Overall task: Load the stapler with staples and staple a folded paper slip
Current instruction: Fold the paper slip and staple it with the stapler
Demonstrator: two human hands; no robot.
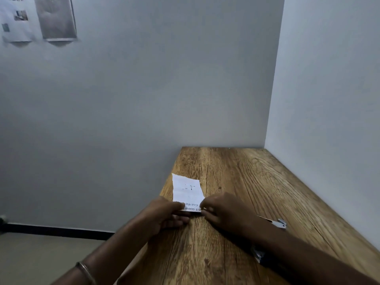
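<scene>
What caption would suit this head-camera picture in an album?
Both hands, left and right, pinch the near end of a printed paper slip on a wooden table.

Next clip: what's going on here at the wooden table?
A person has both hands on the near end of a white paper slip lying on the wooden table. The left hand and right hand each pinch a near corner, apparently folding or flattening it. A small metal object lies right of the right wrist, and something dark sits partly hidden under the right forearm; neither is being handled.
</scene>
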